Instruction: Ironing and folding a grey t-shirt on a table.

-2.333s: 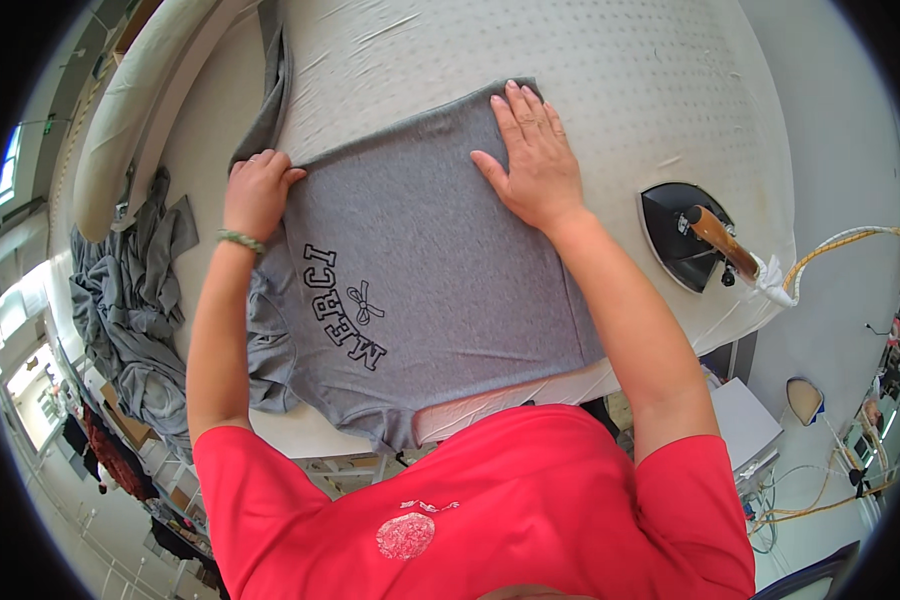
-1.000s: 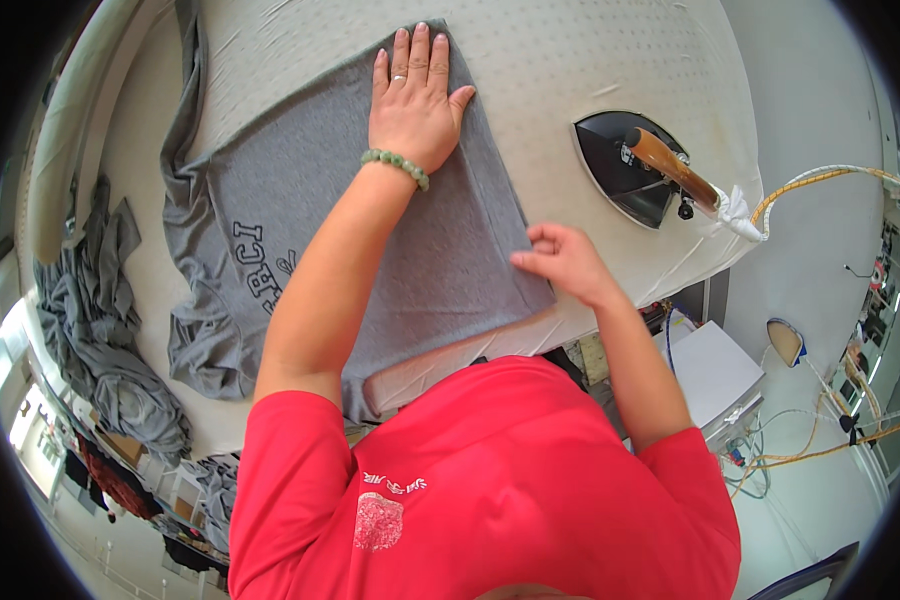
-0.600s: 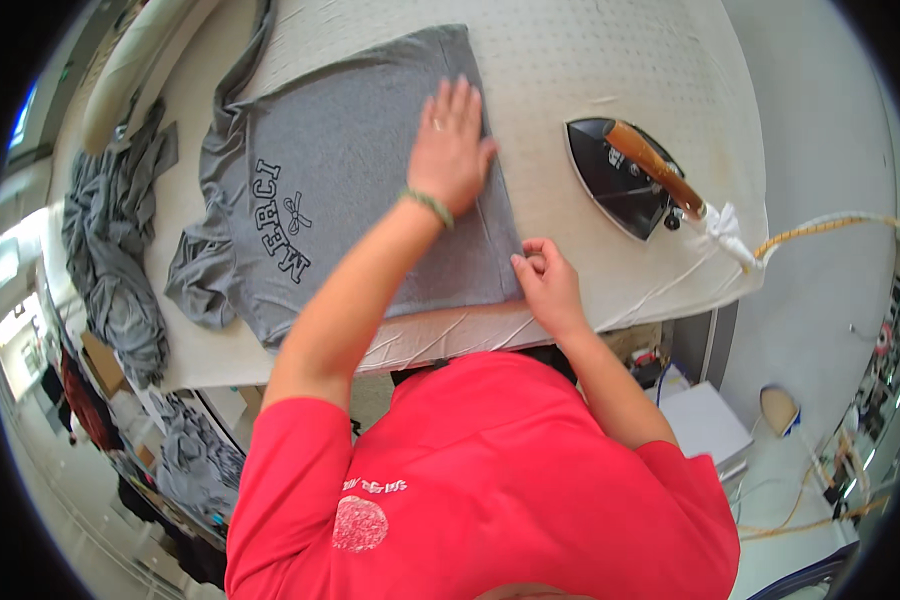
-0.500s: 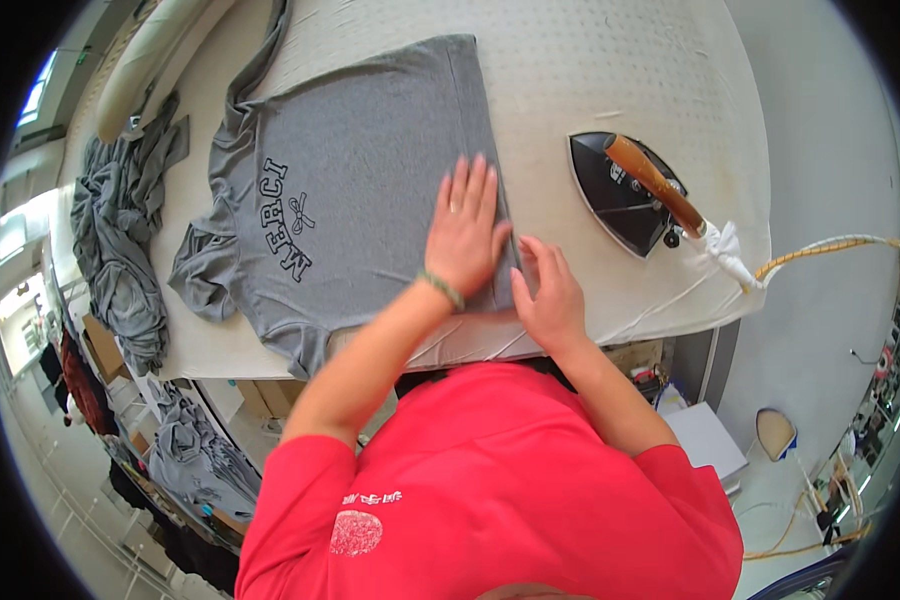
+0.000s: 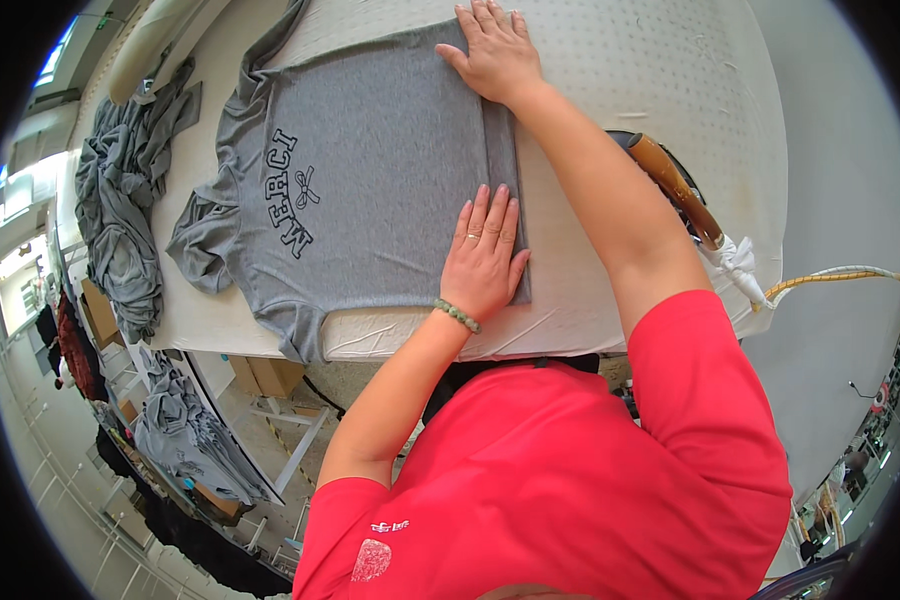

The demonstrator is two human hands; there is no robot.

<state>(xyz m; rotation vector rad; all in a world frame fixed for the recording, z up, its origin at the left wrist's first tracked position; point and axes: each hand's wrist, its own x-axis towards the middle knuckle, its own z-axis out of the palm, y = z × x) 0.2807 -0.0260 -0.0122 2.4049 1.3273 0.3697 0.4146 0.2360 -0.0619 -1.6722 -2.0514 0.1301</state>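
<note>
A grey hooded sweatshirt [image 5: 380, 170] with dark lettering and a small bow lies spread on the padded pale table [image 5: 610, 60], its hood [image 5: 208, 235] toward the left and its hem to the right. My left hand [image 5: 482, 255], with a ring and a beaded bracelet, rests flat on the near end of the hem. At the far corner of the hem, my right hand [image 5: 492, 52] lies with fingers stretched, partly on the cloth. Beneath my right arm, the iron [image 5: 675, 185] with its brown wooden handle is partly hidden.
A heap of crumpled grey garments [image 5: 120, 210] lies along the table's left side. More grey clothes [image 5: 195, 430] are piled below at the left, near a cardboard box [image 5: 267, 376]. From the iron, a cord [image 5: 840, 275] wrapped in white cloth runs off to the right.
My right hand has gone from the near hem corner to the far one, stretching its arm over the iron. My left hand has shifted slightly nearer along the hem.
</note>
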